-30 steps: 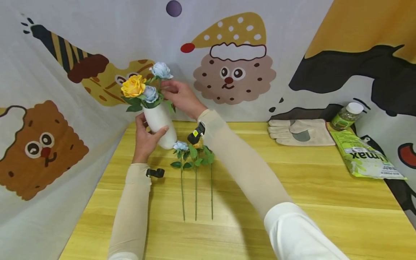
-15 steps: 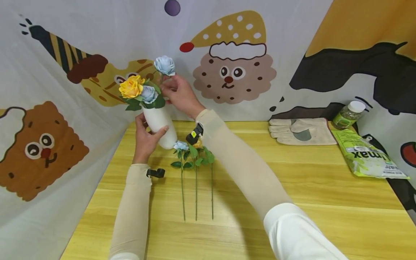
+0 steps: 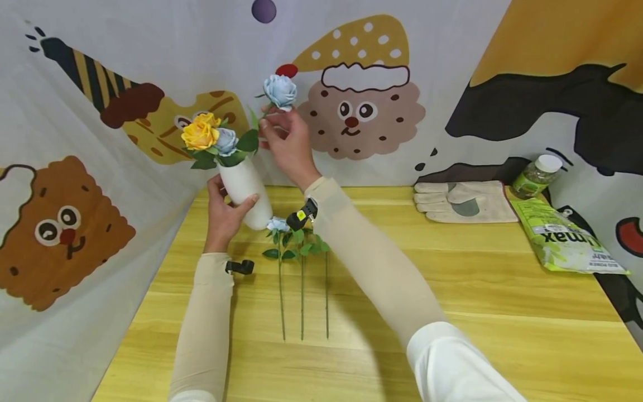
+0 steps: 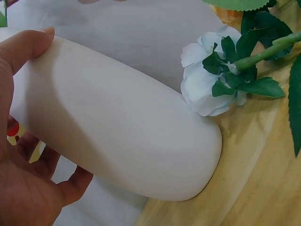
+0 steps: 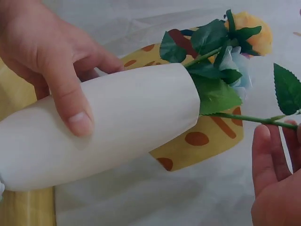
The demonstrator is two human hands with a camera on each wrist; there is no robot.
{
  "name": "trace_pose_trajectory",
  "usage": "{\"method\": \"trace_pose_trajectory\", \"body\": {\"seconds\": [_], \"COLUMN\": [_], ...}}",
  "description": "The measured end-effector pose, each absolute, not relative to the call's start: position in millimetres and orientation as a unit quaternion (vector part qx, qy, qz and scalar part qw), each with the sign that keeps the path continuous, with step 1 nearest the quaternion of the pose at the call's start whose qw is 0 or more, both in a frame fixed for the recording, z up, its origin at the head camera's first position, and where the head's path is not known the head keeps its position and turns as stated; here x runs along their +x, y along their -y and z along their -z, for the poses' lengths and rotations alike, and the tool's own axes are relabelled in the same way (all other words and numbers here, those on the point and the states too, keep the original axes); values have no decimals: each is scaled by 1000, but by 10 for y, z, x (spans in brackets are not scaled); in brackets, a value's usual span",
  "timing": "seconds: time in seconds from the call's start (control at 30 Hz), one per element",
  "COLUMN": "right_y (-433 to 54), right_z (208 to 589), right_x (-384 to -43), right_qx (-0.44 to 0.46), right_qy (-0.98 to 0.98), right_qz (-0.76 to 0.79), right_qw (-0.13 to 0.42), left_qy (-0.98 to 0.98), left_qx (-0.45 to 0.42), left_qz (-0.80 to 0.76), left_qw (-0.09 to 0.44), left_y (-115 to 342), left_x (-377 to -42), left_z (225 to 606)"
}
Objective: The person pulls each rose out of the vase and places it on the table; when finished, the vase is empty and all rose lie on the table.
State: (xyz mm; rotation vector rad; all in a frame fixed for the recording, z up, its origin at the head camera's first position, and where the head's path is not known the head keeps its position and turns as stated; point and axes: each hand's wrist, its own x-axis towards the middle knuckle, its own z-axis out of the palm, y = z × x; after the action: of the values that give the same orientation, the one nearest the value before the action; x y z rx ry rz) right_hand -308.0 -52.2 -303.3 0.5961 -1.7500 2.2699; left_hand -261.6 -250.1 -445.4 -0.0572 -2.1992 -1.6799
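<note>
My left hand [image 3: 223, 220] grips the white vase [image 3: 246, 192], which leans to the left with its base at the table. A yellow rose [image 3: 200, 132] and a pale blue rose [image 3: 226, 142] stand in its mouth. With my right hand [image 3: 291, 148] I pinch the green stem [image 5: 240, 117] of another blue rose [image 3: 280, 91], its bloom above my fingers. In the right wrist view that stem's lower end runs into the vase mouth. Near the vase's base lies a further blue rose [image 4: 207, 80], beside flowers whose heads my right wrist partly hides.
Several long stems [image 3: 302, 296] lie side by side on the wooden table [image 3: 477, 346]. At the right back are a work glove [image 3: 467, 202], a lidded jar [image 3: 536, 177] and a green-white bag [image 3: 567, 240]. A cartoon-printed cloth [image 3: 201, 50] hangs behind.
My right hand has moved up and to the right with the blue rose, so its bloom stands farther from the other flowers. My left hand and the vase have stayed in place.
</note>
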Motion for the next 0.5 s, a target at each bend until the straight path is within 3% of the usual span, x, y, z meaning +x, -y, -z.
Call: {"method": "trace_pose_trajectory", "body": {"seconds": [0.5], "right_y": [288], "right_z": [2826], "right_x": [-2955], "right_qx": [184], "right_qy": [479], "right_qz": [-831], "right_qw": [213], "left_qy": [775], "left_qx": [-21], "left_qz": [605], "left_qw": [182], "left_y": [2509], "left_x": [-2632], "left_z": [4473]}}
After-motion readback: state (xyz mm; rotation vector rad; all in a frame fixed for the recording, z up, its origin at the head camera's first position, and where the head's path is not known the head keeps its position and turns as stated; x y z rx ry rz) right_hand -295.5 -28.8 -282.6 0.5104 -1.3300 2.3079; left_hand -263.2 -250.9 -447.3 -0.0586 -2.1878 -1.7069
